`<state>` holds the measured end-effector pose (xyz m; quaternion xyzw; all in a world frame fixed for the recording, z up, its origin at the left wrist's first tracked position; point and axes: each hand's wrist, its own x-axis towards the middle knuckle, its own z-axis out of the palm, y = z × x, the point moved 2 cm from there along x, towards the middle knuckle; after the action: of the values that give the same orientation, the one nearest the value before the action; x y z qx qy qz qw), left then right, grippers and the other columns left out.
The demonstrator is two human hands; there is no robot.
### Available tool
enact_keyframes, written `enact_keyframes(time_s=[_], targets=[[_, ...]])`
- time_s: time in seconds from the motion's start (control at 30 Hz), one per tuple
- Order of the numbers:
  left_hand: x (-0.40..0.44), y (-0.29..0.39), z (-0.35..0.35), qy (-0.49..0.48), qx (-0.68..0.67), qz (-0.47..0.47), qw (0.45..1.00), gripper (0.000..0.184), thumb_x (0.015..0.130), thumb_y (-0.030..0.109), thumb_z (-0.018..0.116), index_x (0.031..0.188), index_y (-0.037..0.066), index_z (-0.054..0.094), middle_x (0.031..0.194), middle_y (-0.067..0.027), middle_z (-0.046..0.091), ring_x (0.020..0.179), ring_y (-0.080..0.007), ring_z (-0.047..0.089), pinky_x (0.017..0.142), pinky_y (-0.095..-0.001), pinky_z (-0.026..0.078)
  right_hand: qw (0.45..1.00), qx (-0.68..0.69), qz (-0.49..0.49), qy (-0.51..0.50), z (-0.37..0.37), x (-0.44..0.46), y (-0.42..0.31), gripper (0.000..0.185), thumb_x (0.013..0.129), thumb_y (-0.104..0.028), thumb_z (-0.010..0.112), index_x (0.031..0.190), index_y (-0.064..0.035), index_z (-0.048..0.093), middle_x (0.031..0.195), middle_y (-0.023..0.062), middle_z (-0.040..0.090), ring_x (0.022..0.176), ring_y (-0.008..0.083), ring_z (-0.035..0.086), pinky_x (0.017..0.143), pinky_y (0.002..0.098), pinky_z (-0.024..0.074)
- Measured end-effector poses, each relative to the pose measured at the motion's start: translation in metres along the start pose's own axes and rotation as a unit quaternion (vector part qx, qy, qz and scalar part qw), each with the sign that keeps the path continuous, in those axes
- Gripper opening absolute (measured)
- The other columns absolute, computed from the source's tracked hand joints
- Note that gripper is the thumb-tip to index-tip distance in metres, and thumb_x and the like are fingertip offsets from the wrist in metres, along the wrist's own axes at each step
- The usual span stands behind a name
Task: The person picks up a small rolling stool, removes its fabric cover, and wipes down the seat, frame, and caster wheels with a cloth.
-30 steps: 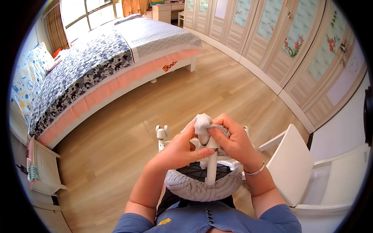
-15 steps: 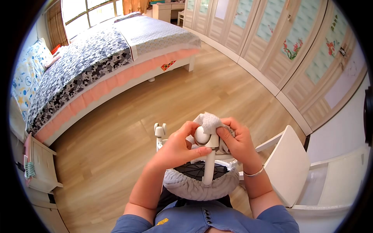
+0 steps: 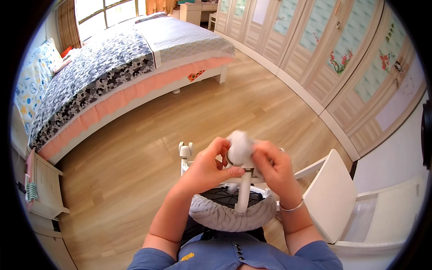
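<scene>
A white stool or chair leg with a caster wheel (image 3: 231, 158) points up in front of me, its white post (image 3: 243, 198) rising beside a grey ruffled seat cover (image 3: 225, 216). My left hand (image 3: 204, 166) is closed around the caster from the left, thumb against the joint of wheel and post. Pale and motion-smeared, a cloth (image 3: 241, 143) lies over the top of the wheel. My right hand (image 3: 275, 166) grips the cloth at the wheel's right side, its fingers partly blurred. Another caster (image 3: 185, 151) stands up to the left of my left hand.
A white chair (image 3: 330, 198) stands close by my right arm. Ahead to the left is a bed (image 3: 112, 76) with patterned covers. Wardrobe doors (image 3: 315, 54) line the right side. A small white cabinet (image 3: 47, 189) is at left, on the wooden floor (image 3: 117, 166).
The cloth has shifted from hanging right of the wheel to covering more of its top. My right hand has moved slightly and is blurred; my left hand keeps its hold.
</scene>
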<state>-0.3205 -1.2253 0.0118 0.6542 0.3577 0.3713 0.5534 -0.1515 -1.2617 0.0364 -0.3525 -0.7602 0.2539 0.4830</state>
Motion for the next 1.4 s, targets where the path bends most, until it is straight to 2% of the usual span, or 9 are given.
enact_keyframes(time_s=[0.07, 0.13, 0.3, 0.43, 0.5, 0.63, 0.93, 1.13, 1.4], targets=[[0.002, 0.001, 0.000, 0.014, 0.007, 0.034, 0.999, 0.049, 0.070, 0.018, 0.079, 0.105, 0.002, 0.050, 0.083, -0.0019, 0.052, 0.073, -0.0079, 0.048, 0.059, -0.0229, 0.044, 0.964, 0.068, 0.214, 0.144, -0.003, -0.002, 0.013, 0.019, 0.089, -0.016, 0.059, 0.098, 0.0002, 0.063, 0.080, -0.0001, 0.058, 0.066, 0.0047, 0.047, 0.055, 0.0189, 0.0377], [0.005, -0.001, -0.002, 0.007, 0.016, 0.034, 0.999, 0.050, 0.072, 0.010, 0.076, 0.109, -0.001, 0.044, 0.090, -0.0069, 0.057, 0.062, -0.0062, 0.057, 0.041, -0.0179, 0.040, 0.956, 0.111, 0.217, 0.161, -0.005, -0.003, 0.025, 0.021, 0.090, -0.018, 0.058, 0.100, 0.0003, 0.063, 0.069, -0.0060, 0.053, 0.062, 0.0009, 0.041, 0.051, 0.0166, 0.0327], [0.005, 0.000, -0.004, 0.000, 0.027, 0.036, 0.999, 0.047, 0.074, 0.010, 0.075, 0.109, 0.000, 0.044, 0.088, -0.0077, 0.058, 0.062, -0.0062, 0.057, 0.042, -0.0178, 0.039, 0.940, 0.151, 0.136, 0.275, -0.011, -0.008, 0.026, 0.021, 0.090, -0.015, 0.058, 0.101, 0.0012, 0.062, 0.073, -0.0043, 0.056, 0.065, 0.0016, 0.042, 0.053, 0.0167, 0.0331], [0.006, -0.008, -0.004, -0.009, -0.042, 0.019, 0.999, 0.044, 0.077, 0.014, 0.073, 0.109, 0.004, 0.045, 0.077, -0.0024, 0.057, 0.056, -0.0043, 0.043, 0.052, -0.0201, 0.040, 0.966, 0.088, 0.094, 0.225, -0.011, -0.013, 0.019, 0.020, 0.089, -0.013, 0.058, 0.102, 0.0004, 0.063, 0.076, -0.0019, 0.060, 0.065, 0.0036, 0.046, 0.056, 0.0184, 0.0370], [0.005, -0.004, -0.004, -0.019, -0.046, 0.018, 0.999, 0.043, 0.079, 0.012, 0.071, 0.111, 0.004, 0.043, 0.076, -0.0032, 0.059, 0.057, -0.0041, 0.045, 0.051, -0.0204, 0.039, 0.992, -0.105, -0.046, 0.053, -0.002, -0.003, 0.005, 0.019, 0.088, -0.012, 0.059, 0.103, -0.0001, 0.063, 0.079, 0.0016, 0.062, 0.068, 0.0062, 0.051, 0.060, 0.0208, 0.0418], [0.001, 0.006, 0.000, -0.036, -0.028, 0.020, 0.999, 0.040, 0.082, 0.007, 0.066, 0.112, 0.004, 0.040, 0.074, -0.0041, 0.060, 0.059, -0.0033, 0.049, 0.050, -0.0202, 0.038, 0.969, 0.008, 0.200, 0.148, -0.006, -0.012, 0.019, 0.019, 0.087, -0.013, 0.061, 0.101, 0.0005, 0.063, 0.080, 0.0033, 0.062, 0.073, 0.0076, 0.055, 0.062, 0.0216, 0.0445], [0.000, -0.002, -0.007, -0.066, -0.051, -0.005, 0.996, 0.030, 0.088, 0.008, 0.057, 0.111, 0.004, 0.038, 0.084, -0.0045, 0.064, 0.073, -0.0053, 0.058, 0.046, -0.0156, 0.042, 0.945, 0.124, 0.141, 0.268, -0.008, -0.023, 0.021, 0.022, 0.089, -0.014, 0.059, 0.105, 0.0001, 0.059, 0.085, 0.0017, 0.059, 0.073, 0.0061, 0.050, 0.065, 0.0192, 0.0419], [0.000, -0.007, -0.005, -0.059, -0.047, 0.066, 0.995, 0.025, 0.088, 0.010, 0.057, 0.106, 0.004, 0.041, 0.076, -0.0074, 0.064, 0.053, -0.0067, 0.053, 0.042, -0.0184, 0.040, 0.988, -0.072, 0.057, 0.121, 0.008, -0.012, 0.003, 0.019, 0.085, -0.014, 0.064, 0.095, -0.0028, 0.053, 0.097, 0.0063, 0.053, 0.079, 0.0097, 0.047, 0.065, 0.0234, 0.0409], [0.000, -0.001, -0.003, -0.001, -0.023, 0.066, 0.998, 0.027, 0.086, 0.011, 0.061, 0.105, 0.003, 0.044, 0.073, -0.0086, 0.067, 0.053, -0.0071, 0.054, 0.044, -0.0211, 0.039, 0.967, 0.012, 0.179, 0.178, 0.002, -0.010, 0.011, 0.017, 0.085, -0.015, 0.063, 0.090, -0.0049, 0.050, 0.074, -0.0019, 0.048, 0.069, 0.0068, 0.044, 0.058, 0.0230, 0.0379]])
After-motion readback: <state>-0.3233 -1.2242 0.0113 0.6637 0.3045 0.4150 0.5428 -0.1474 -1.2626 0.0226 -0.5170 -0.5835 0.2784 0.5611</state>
